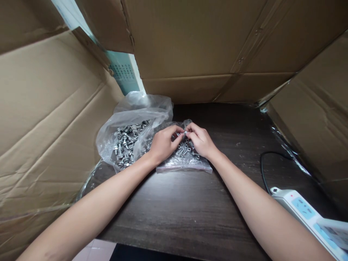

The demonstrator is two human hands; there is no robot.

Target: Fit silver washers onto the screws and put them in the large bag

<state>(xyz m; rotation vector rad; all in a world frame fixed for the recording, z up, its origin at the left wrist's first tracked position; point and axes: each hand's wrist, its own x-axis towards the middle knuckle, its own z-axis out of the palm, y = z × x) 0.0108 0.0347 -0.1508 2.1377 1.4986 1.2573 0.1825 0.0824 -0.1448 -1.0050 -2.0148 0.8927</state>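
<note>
My left hand and my right hand meet fingertip to fingertip. Pinched between them is a small shiny metal bolt, mostly covered by the fingers; whether a nut sits on it I cannot tell. Just below lie several loose bolts and nuts on a clear zip bag, which is spread flat on the table under both hands. To the left of my left hand, an open clear plastic bag holds a heap of larger metal bolts.
The dark wooden table is walled by cardboard at the left, back and right. At the lower right stands a white power strip with a black cable.
</note>
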